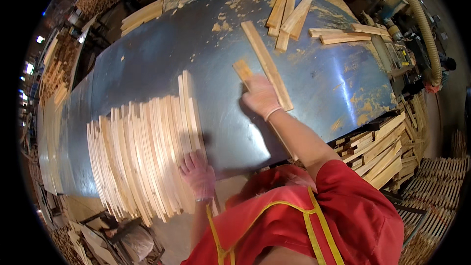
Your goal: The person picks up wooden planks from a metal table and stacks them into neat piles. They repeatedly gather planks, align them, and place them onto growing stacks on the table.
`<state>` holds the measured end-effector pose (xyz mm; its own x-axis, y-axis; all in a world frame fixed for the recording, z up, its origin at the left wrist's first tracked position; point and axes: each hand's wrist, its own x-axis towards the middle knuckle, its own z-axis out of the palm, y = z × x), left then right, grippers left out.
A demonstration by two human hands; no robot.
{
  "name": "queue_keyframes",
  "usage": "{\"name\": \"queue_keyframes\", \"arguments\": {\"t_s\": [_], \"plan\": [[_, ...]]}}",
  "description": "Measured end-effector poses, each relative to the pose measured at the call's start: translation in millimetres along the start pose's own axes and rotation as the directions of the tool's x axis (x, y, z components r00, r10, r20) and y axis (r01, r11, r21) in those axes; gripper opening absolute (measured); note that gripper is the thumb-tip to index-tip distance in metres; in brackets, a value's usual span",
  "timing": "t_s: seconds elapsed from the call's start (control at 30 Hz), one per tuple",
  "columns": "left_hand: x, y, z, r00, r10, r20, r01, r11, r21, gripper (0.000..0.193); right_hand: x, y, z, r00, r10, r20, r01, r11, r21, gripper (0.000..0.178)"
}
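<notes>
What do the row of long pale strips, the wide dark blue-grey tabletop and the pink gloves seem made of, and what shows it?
Long pale strips: wood, seemingly unpainted; their cream-tan tone varies between strips.
Dark blue-grey tabletop: probably smooth sheet metal; it throws bright glare.
Pink gloves: likely matte fabric; no shine, cuffs visible.

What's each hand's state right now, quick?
Left hand: open, resting against the right side of the row of wooden strips.
Right hand: closed, holding a loose wooden slat.
</notes>
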<state>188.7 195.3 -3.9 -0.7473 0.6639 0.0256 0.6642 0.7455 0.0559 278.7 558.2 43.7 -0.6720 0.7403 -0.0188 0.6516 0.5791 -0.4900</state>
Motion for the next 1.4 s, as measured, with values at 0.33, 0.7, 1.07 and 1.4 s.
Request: {"name": "queue_keyframes", "arguments": {"t_s": [0.33,0.7,1.07,1.4], "plan": [[92.1,147.4,-9.2,0.981,0.152,0.120,-0.028,0.723,-0.691,0.081,-36.5,78.0,-39.1,0.948,0.283,0.143,-0.317,0.826,0.467,0.079],[151.9,227.4,12.7,0.656,0.056,0.753,0.746,-0.200,-0.635,0.039,180.6,197.6,-47.9,0.854,0.270,-0.445,-0.355,0.927,-0.119,0.075],[106.4,208.6,-13.6,0.682,0.176,0.710,0.727,-0.275,-0.630,0.051,-82.5,86.6,-35.2,0.958,0.070,0.277,-0.286,0.250,0.925,0.101],[-12.5,100.5,-30.7,0.705,0.266,0.657,0.709,-0.245,-0.661,0.091,-93.5,16.3,51.3,0.685,-0.147,0.714,-0.618,0.400,0.676,0.087]]}}
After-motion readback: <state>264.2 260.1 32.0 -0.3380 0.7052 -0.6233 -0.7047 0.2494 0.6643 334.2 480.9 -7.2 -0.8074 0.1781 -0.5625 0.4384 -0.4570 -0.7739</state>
